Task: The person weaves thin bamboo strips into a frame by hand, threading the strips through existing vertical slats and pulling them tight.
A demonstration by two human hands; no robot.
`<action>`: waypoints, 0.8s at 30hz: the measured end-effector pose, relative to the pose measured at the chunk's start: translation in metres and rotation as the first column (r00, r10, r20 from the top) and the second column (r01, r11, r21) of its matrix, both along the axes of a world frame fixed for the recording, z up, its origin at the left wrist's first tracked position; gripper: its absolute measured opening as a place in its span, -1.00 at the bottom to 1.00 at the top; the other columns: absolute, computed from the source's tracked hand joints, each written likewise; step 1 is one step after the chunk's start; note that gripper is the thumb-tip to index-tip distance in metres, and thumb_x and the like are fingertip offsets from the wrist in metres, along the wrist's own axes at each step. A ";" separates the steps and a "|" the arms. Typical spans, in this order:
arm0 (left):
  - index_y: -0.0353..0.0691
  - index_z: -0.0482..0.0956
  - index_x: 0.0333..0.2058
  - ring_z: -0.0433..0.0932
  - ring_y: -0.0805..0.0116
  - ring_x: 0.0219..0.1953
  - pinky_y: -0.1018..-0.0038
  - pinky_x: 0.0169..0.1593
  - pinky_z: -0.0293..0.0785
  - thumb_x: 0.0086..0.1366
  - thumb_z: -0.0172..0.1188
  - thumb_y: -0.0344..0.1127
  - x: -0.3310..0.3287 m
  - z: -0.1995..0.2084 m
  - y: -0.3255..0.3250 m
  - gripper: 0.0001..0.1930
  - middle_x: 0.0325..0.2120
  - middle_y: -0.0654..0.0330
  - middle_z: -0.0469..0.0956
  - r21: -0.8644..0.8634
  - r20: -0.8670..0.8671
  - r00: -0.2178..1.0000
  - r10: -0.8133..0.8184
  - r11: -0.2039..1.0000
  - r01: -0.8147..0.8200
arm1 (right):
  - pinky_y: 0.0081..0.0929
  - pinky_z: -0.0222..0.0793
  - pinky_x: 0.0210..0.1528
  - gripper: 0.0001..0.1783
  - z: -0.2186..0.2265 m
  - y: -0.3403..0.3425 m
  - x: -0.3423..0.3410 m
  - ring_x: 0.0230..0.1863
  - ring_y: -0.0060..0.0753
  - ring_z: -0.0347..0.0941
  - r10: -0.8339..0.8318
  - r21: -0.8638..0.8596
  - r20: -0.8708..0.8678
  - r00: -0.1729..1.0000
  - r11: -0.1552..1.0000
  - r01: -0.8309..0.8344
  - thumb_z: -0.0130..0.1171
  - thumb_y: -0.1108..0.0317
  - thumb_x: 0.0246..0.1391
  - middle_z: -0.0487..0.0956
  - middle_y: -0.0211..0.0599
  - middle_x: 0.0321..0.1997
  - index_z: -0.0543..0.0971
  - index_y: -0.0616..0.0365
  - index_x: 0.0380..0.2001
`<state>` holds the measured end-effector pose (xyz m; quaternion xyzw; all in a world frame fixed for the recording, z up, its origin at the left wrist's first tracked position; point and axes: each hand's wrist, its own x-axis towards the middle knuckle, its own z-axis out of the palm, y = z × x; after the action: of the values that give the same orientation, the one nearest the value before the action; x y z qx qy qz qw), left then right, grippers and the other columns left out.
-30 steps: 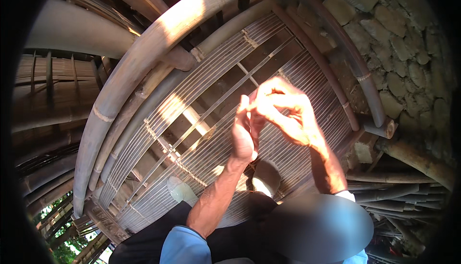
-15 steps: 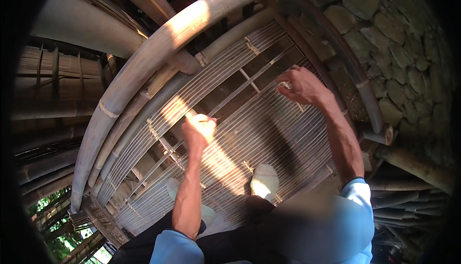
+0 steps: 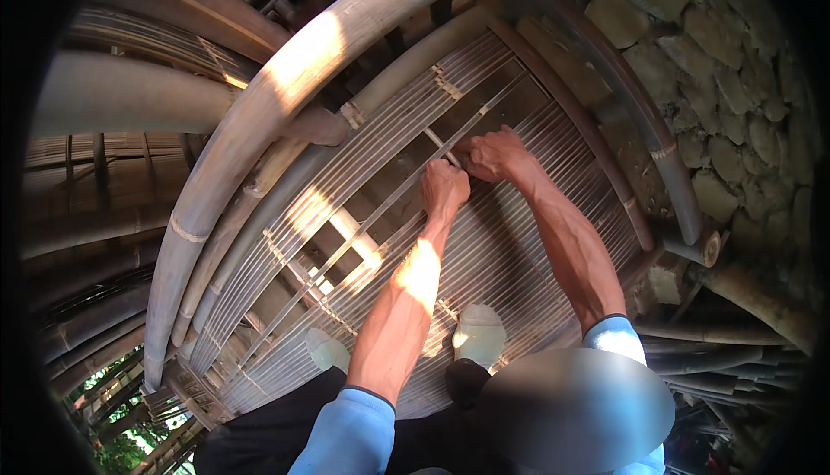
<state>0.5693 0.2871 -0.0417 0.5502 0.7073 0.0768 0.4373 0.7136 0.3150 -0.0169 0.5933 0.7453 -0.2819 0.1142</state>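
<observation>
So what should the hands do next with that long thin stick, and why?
Probably press the long bamboo strip down flat against the slatted bamboo panel. Both the left hand and the right hand pinch it near its upper end, and it lies slanted across the slats, with dark gaps beside it, so it looks not yet seated.

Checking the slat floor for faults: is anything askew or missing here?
Yes. One long slat lies diagonally across the parallel slats, its upper end between the left hand and right hand. Left of the hands, the slats are sparse, with dark gaps.
</observation>
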 end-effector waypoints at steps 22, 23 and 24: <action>-0.40 0.66 -0.06 0.64 0.27 -0.13 0.42 0.01 0.48 0.36 0.01 -0.23 -0.046 -0.027 -0.009 -0.61 -0.28 0.10 0.67 0.039 0.280 0.959 -0.041 0.999 0.032 | -0.17 0.27 0.16 -0.54 0.077 -0.252 0.067 -0.50 -0.37 0.36 -0.375 -0.649 -0.760 -0.531 0.484 0.587 0.00 0.09 0.33 0.34 -0.40 -0.69 0.50 0.18 -0.57; -0.40 0.66 -0.06 0.64 0.27 -0.13 0.42 0.01 0.48 0.36 0.01 -0.23 -0.049 -0.030 -0.007 -0.61 -0.28 0.10 0.67 0.041 0.277 0.960 -0.041 0.999 0.031 | -0.17 0.27 0.14 -0.53 0.081 -0.252 0.062 -0.51 -0.38 0.35 -0.316 -0.535 -0.843 -0.435 0.576 0.618 0.03 0.04 0.30 0.33 -0.40 -0.70 0.50 0.17 -0.58; -0.40 0.65 -0.04 0.64 0.31 -0.15 0.43 -0.02 0.49 0.37 0.02 -0.24 -0.050 -0.031 -0.006 -0.61 -0.28 0.09 0.67 -0.028 0.370 0.929 -0.005 0.999 0.016 | -0.18 0.26 0.12 -0.51 0.089 -0.253 0.058 -0.52 -0.40 0.34 -0.245 -0.406 -0.912 -0.329 0.652 0.640 0.06 0.00 0.27 0.33 -0.41 -0.72 0.50 0.16 -0.58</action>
<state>0.5190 0.2814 -0.0731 0.5228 0.6104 0.1657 0.5716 0.7716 0.0623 0.0717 0.4415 0.3062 -0.5240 -0.6609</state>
